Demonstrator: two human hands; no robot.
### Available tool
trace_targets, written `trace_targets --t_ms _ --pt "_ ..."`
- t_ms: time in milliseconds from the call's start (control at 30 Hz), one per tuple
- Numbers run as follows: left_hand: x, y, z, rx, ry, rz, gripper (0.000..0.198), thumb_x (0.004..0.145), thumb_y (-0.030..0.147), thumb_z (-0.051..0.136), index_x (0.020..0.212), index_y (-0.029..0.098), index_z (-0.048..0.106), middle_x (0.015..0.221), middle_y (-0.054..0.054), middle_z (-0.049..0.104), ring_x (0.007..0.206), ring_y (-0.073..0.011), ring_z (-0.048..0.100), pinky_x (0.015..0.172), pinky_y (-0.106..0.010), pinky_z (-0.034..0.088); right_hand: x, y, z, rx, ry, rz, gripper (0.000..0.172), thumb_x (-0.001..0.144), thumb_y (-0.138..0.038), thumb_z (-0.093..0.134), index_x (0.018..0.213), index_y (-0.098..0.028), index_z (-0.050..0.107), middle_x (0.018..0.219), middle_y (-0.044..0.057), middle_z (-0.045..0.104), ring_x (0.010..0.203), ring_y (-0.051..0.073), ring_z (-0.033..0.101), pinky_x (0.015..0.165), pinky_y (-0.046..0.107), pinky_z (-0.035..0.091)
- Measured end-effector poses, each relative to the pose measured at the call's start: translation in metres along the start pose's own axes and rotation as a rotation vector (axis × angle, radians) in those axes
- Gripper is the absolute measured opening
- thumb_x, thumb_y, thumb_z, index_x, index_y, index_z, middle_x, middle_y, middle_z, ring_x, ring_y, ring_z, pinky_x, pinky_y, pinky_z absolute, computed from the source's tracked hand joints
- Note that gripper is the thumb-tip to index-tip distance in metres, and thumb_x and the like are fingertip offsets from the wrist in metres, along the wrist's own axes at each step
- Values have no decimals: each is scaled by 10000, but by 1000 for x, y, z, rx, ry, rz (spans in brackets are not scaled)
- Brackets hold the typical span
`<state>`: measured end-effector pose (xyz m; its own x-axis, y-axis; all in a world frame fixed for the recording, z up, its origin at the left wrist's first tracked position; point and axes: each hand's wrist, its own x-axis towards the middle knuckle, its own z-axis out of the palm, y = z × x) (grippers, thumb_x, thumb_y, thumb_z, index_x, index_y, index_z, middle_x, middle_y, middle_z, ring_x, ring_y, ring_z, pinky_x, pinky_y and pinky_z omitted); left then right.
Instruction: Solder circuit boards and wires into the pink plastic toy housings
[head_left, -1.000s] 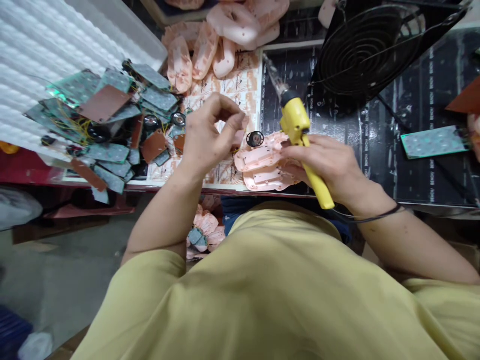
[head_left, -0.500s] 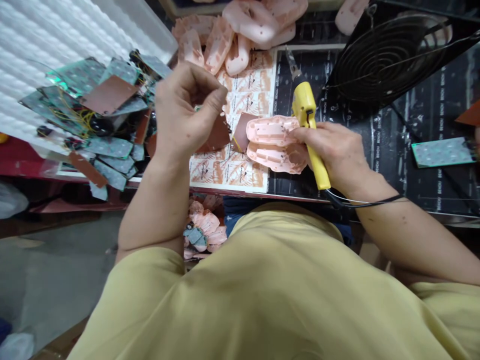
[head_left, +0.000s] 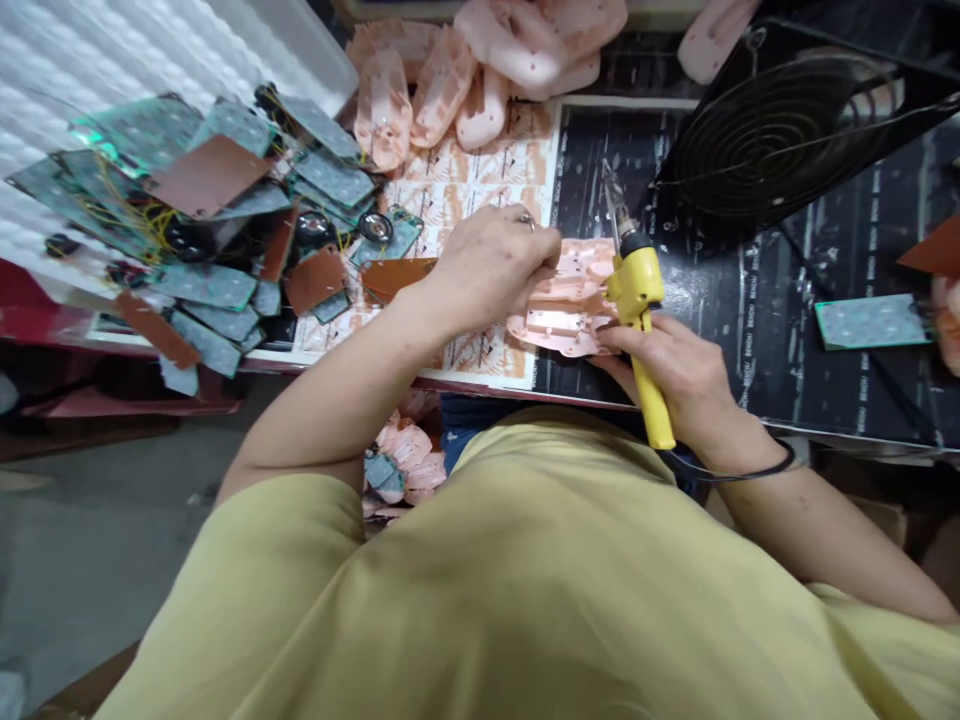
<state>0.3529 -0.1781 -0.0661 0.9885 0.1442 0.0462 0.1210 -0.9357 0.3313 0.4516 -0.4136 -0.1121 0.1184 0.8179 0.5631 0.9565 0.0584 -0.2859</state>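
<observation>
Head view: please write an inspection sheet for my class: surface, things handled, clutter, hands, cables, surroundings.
Surface: black mat with white lettering; brown-and-white patterned sheet alongside.
Things handled: hollow pink plastic shells; yellow plastic gun-shaped tool.
Clutter: heap of green and brown circuit boards at left; pile of more pink shells at the back.
Hands: right hand holds the tool; left hand bends over one end of the shells, its hold unclear.
Cables: black cable from the tool; thin yellow wires among the boards.
Surroundings: black fan with round wire grille, back right.
</observation>
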Motion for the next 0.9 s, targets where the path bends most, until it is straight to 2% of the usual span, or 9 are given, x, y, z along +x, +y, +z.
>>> trace_targets --t_ms 200,367,500,633,800,900 --pt "-1 5 18 20 8 26 159 874 279 571 892 201 708 812 -72 683 984 -280 646 905 -445 475 -20 5 -25 157 -45 -1 370 853 -132 723 1188 -218 592 925 32 723 819 172 696 759 284 589" --pt "3 15 22 111 36 42 206 906 224 497 916 186 699 820 -97 684 912 -266 649 834 -412 494 -24 3 -20 187 25 4 380 844 -135 732 1185 -232 594 925 28 723 801 160 697 767 275 599" --pt "5 17 20 137 31 -5 187 886 190 510 946 175 687 908 -106 699 970 -266 641 851 -395 499 -22 3 -18 178 54 -26 381 837 -138 742 1177 -232 595 897 17 721 767 147 687 758 262 596" --pt "10 17 11 60 -85 -21 170 867 238 542 942 190 687 1025 -73 708 1003 -248 648 895 -382 497 -27 6 -22 193 51 -12 369 834 -136 746 1162 -232 609 882 17 717 780 150 695 739 252 592" --pt "21 13 3 -63 -207 -27 169 825 278 566 888 196 700 875 -39 708 891 -217 663 868 -347 496 -35 10 -19 151 80 -27 372 841 -132 737 1169 -252 609 1025 40 729 951 183 712 818 285 604" --pt "27 8 3 -110 -218 -6 153 799 269 574 849 189 694 804 -27 696 809 -190 651 803 -312 496 -35 11 -15 107 101 -50 374 829 -127 748 1163 -231 616 998 30 731 926 163 707 834 259 595"
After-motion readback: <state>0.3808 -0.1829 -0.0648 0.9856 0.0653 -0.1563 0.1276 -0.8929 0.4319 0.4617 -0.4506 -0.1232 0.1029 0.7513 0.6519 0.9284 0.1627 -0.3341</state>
